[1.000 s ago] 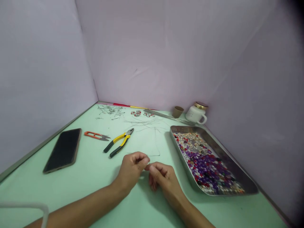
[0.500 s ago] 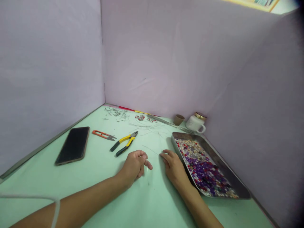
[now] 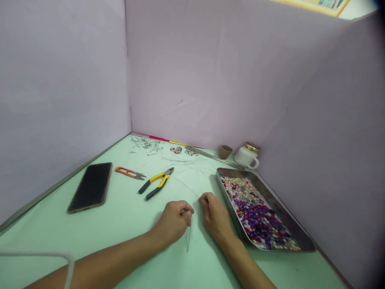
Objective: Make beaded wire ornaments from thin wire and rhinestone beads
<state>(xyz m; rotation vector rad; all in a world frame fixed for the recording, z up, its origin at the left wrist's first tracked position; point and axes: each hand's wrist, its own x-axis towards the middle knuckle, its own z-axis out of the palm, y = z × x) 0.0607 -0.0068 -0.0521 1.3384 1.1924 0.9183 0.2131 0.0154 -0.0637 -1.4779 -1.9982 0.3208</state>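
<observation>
My left hand (image 3: 174,221) is closed over the middle of the green table, pinching a thin wire (image 3: 188,239) whose doubled lower part hangs below the fingers. To its right and a little farther off, my right hand (image 3: 215,216) pinches the end of another thin wire (image 3: 187,187). That wire slants away to the upper left over the tabletop. A small gap separates the hands. Beside my right hand stands a metal tray (image 3: 220,176) of mixed beads (image 3: 260,218), purple, red, white and gold. Whether the two wires join inside the hands is hidden.
Yellow-and-black pliers (image 3: 156,184), orange thread snips (image 3: 130,173) and a phone (image 3: 90,187) lie left. Farther back are wire scraps (image 3: 147,145), beaded pieces (image 3: 176,150), long wires (image 3: 215,156), a brown cup (image 3: 225,152) and a lidded white mug (image 3: 246,156). Partitions enclose the table.
My right hand's fingers have closed on the wire's end and lifted slightly leftward. My left hand has moved a little right and nearer me, its fingers now curled in around its wire.
</observation>
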